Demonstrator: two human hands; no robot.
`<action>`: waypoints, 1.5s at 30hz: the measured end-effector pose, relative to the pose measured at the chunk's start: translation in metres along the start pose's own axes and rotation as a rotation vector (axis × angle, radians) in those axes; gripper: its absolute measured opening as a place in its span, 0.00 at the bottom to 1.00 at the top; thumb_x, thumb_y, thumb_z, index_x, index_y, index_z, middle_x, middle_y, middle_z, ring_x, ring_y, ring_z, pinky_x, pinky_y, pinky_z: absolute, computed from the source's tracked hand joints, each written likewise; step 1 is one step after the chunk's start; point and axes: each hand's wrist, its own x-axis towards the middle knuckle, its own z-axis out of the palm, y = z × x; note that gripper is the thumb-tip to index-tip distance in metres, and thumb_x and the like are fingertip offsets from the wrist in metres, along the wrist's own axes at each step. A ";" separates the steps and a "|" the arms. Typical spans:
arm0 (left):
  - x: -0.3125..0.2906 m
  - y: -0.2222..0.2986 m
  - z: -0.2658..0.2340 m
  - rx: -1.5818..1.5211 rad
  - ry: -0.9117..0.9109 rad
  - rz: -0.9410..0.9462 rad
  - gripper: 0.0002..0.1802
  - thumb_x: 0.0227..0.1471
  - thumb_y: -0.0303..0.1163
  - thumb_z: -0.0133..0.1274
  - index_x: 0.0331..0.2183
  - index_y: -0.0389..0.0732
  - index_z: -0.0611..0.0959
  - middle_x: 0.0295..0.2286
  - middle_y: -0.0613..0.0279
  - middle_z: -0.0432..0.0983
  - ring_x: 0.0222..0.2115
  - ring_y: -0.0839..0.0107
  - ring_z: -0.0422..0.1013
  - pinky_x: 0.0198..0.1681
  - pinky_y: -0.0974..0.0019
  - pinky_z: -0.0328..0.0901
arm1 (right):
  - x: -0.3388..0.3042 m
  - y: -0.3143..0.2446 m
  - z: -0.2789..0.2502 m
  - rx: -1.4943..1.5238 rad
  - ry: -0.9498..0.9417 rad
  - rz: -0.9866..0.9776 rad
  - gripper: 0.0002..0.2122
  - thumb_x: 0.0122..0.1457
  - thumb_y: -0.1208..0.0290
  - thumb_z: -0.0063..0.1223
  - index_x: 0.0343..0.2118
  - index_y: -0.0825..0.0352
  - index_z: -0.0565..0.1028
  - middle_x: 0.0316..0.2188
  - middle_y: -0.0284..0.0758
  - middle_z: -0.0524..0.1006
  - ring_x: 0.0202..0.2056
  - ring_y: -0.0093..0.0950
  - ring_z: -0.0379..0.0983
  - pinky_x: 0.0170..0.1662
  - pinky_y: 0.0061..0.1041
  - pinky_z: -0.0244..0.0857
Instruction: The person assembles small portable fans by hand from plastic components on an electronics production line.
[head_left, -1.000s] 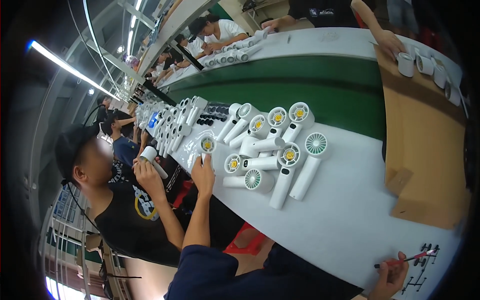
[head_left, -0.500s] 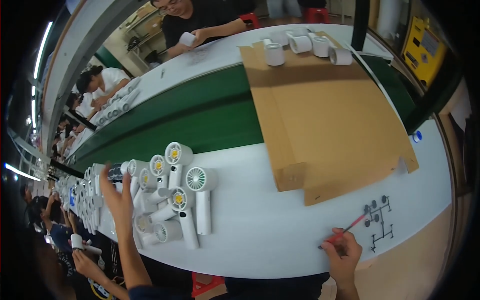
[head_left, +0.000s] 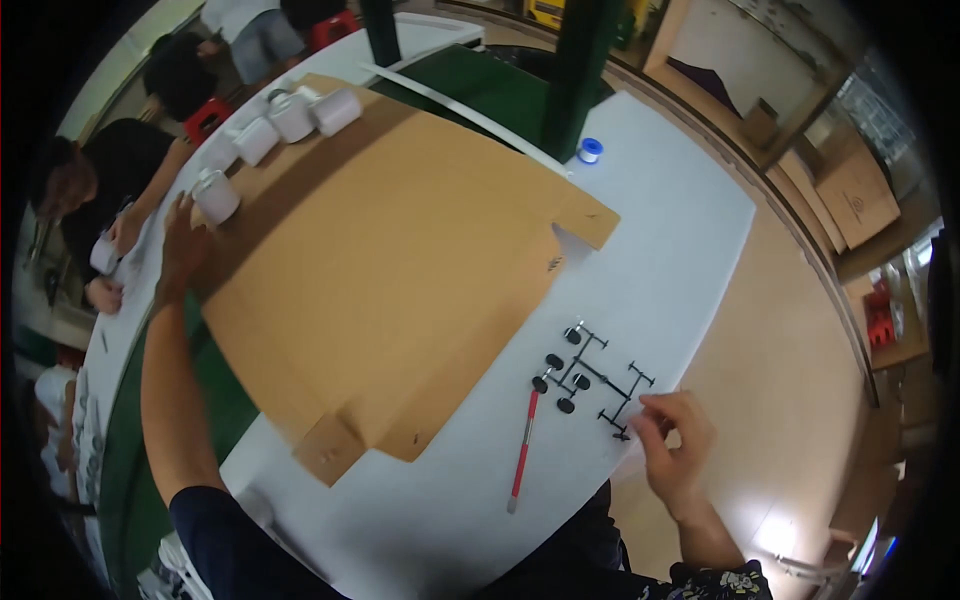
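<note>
My left hand point(head_left: 184, 243) reaches out over the far left edge of the brown cardboard sheet point(head_left: 400, 220). Its fingers are apart beside a white cylindrical housing point(head_left: 216, 197); whether they touch it is hard to tell. My right hand point(head_left: 680, 445) hovers at the table's near right edge, thumb and forefinger bent but apart, with nothing visible in them. Close to its fingertips lies a black plastic frame of thin branches point(head_left: 603, 378), with several black oval pieces point(head_left: 566, 405) at its left end. A slim red pen-like tool point(head_left: 523, 450) rests on the table nearby.
More white housings point(head_left: 291, 118) stand along the cardboard's far edge. A blue-and-white spool point(head_left: 590, 151) sits by a dark green post point(head_left: 575, 90). Across the table, a person point(head_left: 110, 190) handles a white part. A green strip point(head_left: 225, 385) runs beside the white tabletop point(head_left: 660, 250).
The view has swung to the right. My right hand has let go of the red tool, which now lies on the table. My left hand has moved from near the white fans to the housings.
</note>
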 end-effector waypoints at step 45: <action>-0.231 0.426 -0.290 -2.139 -0.503 -1.198 0.17 0.62 0.42 0.34 0.41 0.37 0.67 0.32 0.59 0.69 0.26 0.70 0.70 0.32 0.67 0.68 | 0.017 -0.060 0.026 0.374 -0.825 -0.176 0.02 0.48 0.79 0.58 0.25 0.69 0.75 0.21 0.33 0.72 0.20 0.22 0.68 0.24 0.18 0.61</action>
